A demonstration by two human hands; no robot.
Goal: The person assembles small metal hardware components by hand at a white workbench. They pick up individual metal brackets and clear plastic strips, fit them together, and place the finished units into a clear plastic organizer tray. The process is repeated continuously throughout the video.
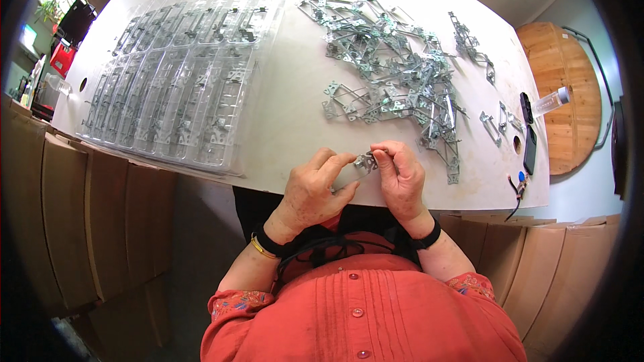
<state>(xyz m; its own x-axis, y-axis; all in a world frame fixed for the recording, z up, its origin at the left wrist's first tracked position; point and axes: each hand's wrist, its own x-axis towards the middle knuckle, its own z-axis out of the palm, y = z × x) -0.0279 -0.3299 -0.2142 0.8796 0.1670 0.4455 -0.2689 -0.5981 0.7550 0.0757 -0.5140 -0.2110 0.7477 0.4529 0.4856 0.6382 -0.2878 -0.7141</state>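
Observation:
In front of me, at the near edge of the table, both hands hold a small silver metal bracket [365, 161]. My right hand [404, 181] pinches its right end between thumb and forefinger. My left hand [314, 188] has its forefinger on the bracket's left side, with the thumb curved in lower down; the fingers partly hide the piece. Beyond my hands lies a tangled heap of similar metal brackets [402, 60] with thin arms. On the left, a clear plastic tray [245, 114] has long compartments filled with such brackets in rows.
A few separate brackets [473, 47] lie right of the heap. Along the right edge are a dark phone-like object [530, 151], a clear bottle [551, 102] and a small cable [518, 191]. Cardboard boxes [67, 208] flank the table; a round wooden board [563, 94] leans against the wall.

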